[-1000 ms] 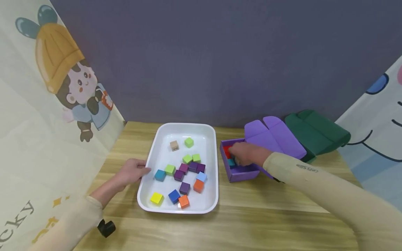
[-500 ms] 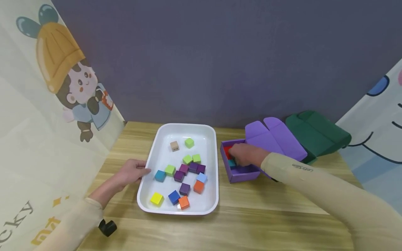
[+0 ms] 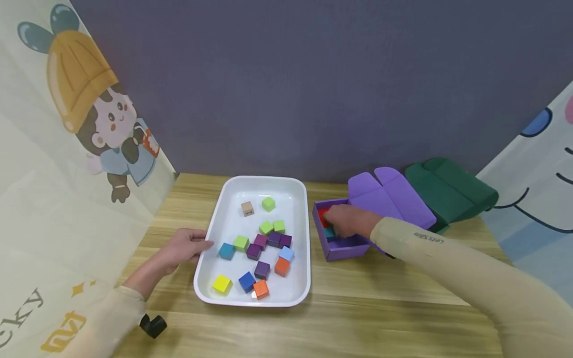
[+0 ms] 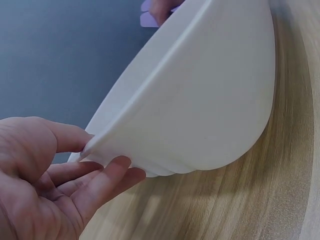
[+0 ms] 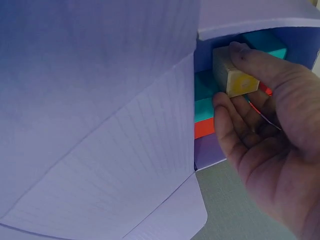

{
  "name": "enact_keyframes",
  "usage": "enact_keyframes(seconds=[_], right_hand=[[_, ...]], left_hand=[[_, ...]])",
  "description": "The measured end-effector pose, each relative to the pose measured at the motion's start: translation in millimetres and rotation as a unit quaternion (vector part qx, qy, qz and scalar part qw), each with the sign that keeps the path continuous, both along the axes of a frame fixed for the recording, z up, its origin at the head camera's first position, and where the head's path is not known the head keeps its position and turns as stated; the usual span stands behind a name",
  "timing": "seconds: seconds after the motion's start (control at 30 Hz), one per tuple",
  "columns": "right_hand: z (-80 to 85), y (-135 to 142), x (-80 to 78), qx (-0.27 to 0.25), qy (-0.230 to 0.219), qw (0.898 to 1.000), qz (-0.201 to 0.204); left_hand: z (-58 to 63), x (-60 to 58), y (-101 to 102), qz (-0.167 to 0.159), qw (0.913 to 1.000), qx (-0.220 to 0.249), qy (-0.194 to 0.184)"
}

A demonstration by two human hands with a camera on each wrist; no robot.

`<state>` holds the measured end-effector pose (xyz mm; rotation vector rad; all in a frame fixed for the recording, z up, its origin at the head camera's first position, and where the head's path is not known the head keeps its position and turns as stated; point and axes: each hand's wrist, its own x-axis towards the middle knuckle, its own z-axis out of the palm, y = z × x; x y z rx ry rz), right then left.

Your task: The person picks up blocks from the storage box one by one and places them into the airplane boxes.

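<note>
On the wood-grain table (image 3: 380, 308), the white rectangular plastic tray (image 3: 288, 293), strewn with small coloured cubes (image 3: 222, 285), probably needs only light steadying, while the pale wooden cube with a yellow mark (image 5: 223, 70), inside the open purple cardboard box (image 3: 346, 252) farther right, is best kept square and clear of the teal blocks (image 5: 205, 87) and red block (image 5: 204, 128) around it. The left hand (image 3: 181, 247) pinches the tray's rim — thumb at the lip, fingers against the outer wall — and the right hand (image 3: 351, 220), down inside the box, grips the cube between thumb and fingers, parted only by its width.
</note>
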<state>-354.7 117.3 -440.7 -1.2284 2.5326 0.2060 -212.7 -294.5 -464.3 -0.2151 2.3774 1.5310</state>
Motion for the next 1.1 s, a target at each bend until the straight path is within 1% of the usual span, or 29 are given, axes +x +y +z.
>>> enact_keyframes(seconds=[0.17, 0.3, 0.37, 0.5, 0.57, 0.67, 0.77, 0.87, 1.0, 1.1], right_hand=[[-2.0, 0, -2.2, 0.006, 0.012, 1.000, 0.010], [-3.2, -1, -4.7, 0.025, 0.012, 1.000, 0.002], [-0.9, -1, -4.9, 0.033, 0.011, 0.999, -0.003], [8.7, 2, -4.0, 0.039, 0.017, 0.999, 0.005], [16.5, 3, -2.9, 0.034, 0.020, 0.999, 0.007], [32.6, 6, -1.9, 0.020, 0.031, 0.999, 0.005], [50.2, 9, -2.8, 0.012, 0.057, 0.998, 0.005], [68.4, 9, -3.9, 0.001, 0.079, 0.997, 0.010], [91.5, 6, -0.5, -0.024, 0.090, 0.996, 0.007], [107.1, 3, 5.1, -0.057, 0.100, 0.993, 0.011]], left_hand=[[0.1, 1.6, 1, 0.010, 0.9999, 0.006, -0.003], [-0.8, 2.5, 0, 0.013, 0.9996, 0.027, -0.004], [-1.0, 2.8, -1, 0.013, 0.9993, 0.033, -0.003], [-2.5, 2.9, -3, 0.013, 0.9989, 0.044, 0.000], [-3.7, 2.9, -4, 0.012, 0.9986, 0.051, 0.001], [-5.5, 1.9, -6, 0.013, 0.9984, 0.056, -0.001], [-7.9, 0.8, -8, 0.013, 0.9984, 0.055, -0.003], [-10.3, 0.0, -10, 0.020, 0.9981, 0.058, -0.004], [-12.6, -0.7, -12, 0.009, 0.9971, 0.075, -0.009], [-14.0, -1.6, -15, -0.006, 0.9954, 0.094, -0.021]])
